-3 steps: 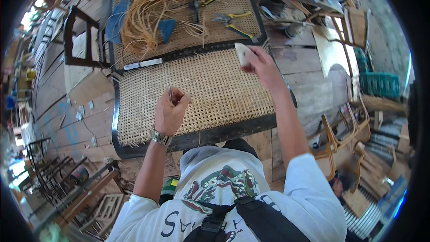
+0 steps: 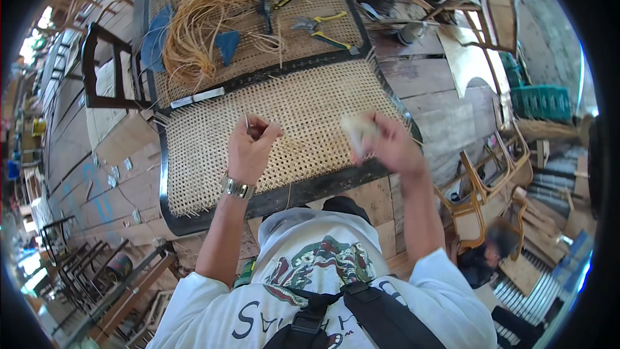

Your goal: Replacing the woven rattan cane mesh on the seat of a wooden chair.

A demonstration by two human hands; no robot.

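Observation:
In front of me lies a woven cane panel (image 2: pixel 316 103) set in a dark frame (image 2: pixel 284 198). Low over its left half, my left hand (image 2: pixel 250 158), with a metal watch on the wrist, is closed around a thin, dark, upright piece (image 2: pixel 247 123), perhaps a slim tool; its lower part is hidden in the fingers. My right hand (image 2: pixel 395 145) grips a pale, off-white block (image 2: pixel 358 130) above the right part of the weave. Motion blurs both the hand and the block, so its kind is unclear. A pale strand hangs over the frame's near edge.
Beyond, on a second cane section, lie a heap of loose cane strands (image 2: pixel 194 35), yellow-handled pliers (image 2: pixel 316 24), a black tool (image 2: pixel 264 11) and blue pieces (image 2: pixel 227 46). A whitish strip (image 2: pixel 197 97) rests along the dark bar. Chairs (image 2: pixel 103 68) stand around.
My right hand has come down and nearer to me with the pale block, from the far right edge to over the weave. My left hand stays nearly in place. The whole view has shifted slightly.

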